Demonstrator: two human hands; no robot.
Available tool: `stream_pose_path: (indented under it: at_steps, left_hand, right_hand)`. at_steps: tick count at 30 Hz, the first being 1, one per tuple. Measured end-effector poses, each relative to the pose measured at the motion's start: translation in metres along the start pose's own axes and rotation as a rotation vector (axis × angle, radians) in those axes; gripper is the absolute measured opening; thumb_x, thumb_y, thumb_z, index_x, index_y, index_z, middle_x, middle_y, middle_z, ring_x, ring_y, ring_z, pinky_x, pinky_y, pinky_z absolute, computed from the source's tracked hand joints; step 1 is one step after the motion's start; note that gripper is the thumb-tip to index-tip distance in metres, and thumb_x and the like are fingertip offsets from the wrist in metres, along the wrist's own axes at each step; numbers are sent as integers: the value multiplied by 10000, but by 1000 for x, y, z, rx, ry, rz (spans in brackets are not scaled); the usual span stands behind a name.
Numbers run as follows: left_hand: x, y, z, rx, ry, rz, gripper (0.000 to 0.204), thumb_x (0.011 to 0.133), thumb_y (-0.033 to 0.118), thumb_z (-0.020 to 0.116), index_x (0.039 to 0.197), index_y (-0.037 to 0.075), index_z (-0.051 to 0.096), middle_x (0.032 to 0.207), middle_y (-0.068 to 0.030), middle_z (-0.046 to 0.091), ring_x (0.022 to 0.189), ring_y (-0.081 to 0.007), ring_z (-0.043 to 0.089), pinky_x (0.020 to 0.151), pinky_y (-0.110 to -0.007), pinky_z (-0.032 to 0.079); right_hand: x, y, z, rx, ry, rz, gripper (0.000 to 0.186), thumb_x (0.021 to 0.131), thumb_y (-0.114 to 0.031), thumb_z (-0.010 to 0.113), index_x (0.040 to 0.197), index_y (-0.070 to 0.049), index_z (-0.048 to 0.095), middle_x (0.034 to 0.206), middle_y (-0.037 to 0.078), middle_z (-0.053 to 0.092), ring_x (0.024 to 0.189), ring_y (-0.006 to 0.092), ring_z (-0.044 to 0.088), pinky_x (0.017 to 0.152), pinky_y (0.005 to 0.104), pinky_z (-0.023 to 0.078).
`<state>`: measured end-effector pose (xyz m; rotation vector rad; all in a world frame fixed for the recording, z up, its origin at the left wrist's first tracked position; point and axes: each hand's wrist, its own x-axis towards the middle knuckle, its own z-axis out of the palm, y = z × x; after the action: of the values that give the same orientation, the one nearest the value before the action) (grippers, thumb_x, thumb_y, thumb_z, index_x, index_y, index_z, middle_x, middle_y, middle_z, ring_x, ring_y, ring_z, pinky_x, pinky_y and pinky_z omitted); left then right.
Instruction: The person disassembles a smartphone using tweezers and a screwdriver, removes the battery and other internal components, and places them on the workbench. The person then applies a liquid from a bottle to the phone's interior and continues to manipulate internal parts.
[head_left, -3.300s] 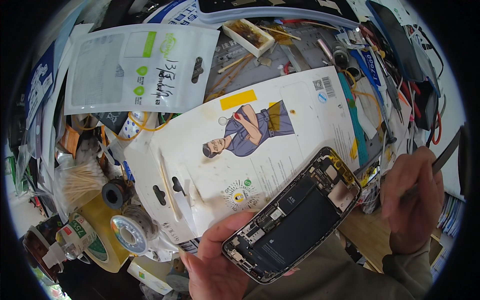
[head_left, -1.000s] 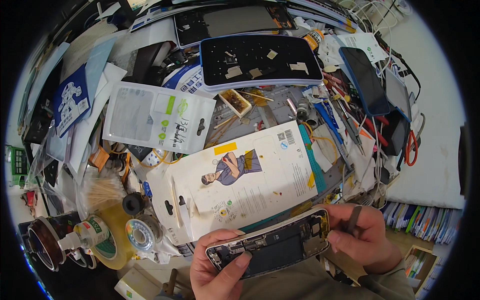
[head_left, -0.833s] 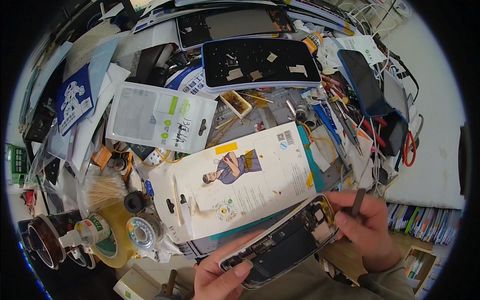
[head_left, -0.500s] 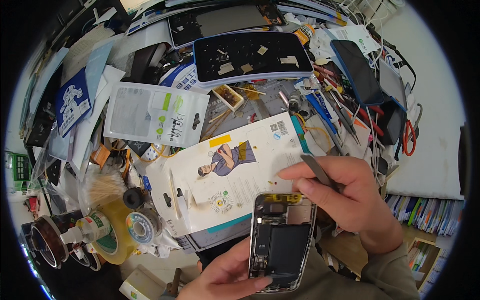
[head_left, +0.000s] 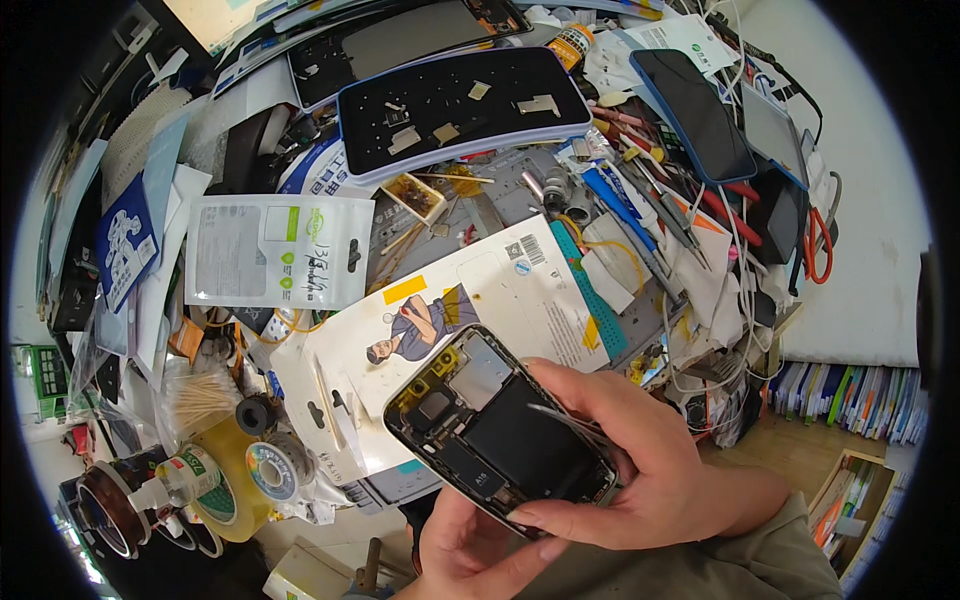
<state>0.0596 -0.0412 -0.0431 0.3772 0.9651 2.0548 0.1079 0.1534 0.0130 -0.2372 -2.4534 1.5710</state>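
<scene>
An opened phone (head_left: 505, 430), with its dark battery and inner parts exposed, is tilted above a white printed card (head_left: 530, 300), its top end toward the upper left. My left hand (head_left: 470, 550) is closed on its lower left edge from beneath. My right hand (head_left: 640, 470) grips its right side, thumb across the bottom end, and also holds metal tweezers (head_left: 567, 418), which point left over the battery.
A parts tray (head_left: 465, 105), a spare phone (head_left: 690, 115) and tools (head_left: 650, 215) crowd the back. A plastic pouch (head_left: 275, 250), cotton swabs (head_left: 200, 392), a solder spool (head_left: 270, 470) and tape rolls (head_left: 220, 500) lie left. A file box (head_left: 845, 500) stands lower right.
The phone has swung so its top end points upper left, moving left and up. My right hand has moved down from the top end onto the phone's right side, and the tweezers now cross the battery.
</scene>
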Motion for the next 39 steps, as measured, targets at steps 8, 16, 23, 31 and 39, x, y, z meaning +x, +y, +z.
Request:
stream_pose_path:
  at_steps: [8,16,23,31,39]
  left_hand:
    - [10,12,12,-331,-91,25,582,969,-49,595,1522,2,422,1496,-168,533,1399,-292,509,1171,-445,398]
    - [4,10,17,-2,289,-57,513,930,-57,542,1435,-20,454,1355,-208,618,1245,-296,631,1051,-424,522]
    - [1,15,7,-18,296,-136,632,933,-40,567,1520,-44,336,1445,-273,548,1327,-365,574,1115,-503,484]
    - [14,7,9,-208,437,-81,519,928,-66,551,1434,-8,451,1339,-190,636,1215,-322,658,1025,-493,564]
    - [19,8,14,-317,394,-46,460,933,-145,501,1356,31,550,1282,-145,660,1192,-288,660,1016,-501,572]
  right_hand:
    - [0,8,-5,-90,12,-99,714,770,-167,860,1399,30,584,1113,153,703,878,315,696,744,369,570]
    - [-1,11,-7,-140,8,-106,746,758,-162,846,1434,-4,572,1132,126,717,865,296,694,731,364,563]
    - [0,14,-12,-158,-39,-85,697,778,-179,883,1377,55,611,1173,167,716,864,261,712,748,348,555]
    - [-22,9,-32,215,331,-137,382,1024,-373,643,1076,-3,723,1098,146,713,856,225,690,675,332,567]
    - [-35,13,-47,183,26,-238,243,951,-177,722,1077,30,728,973,156,733,680,217,701,527,284,528]
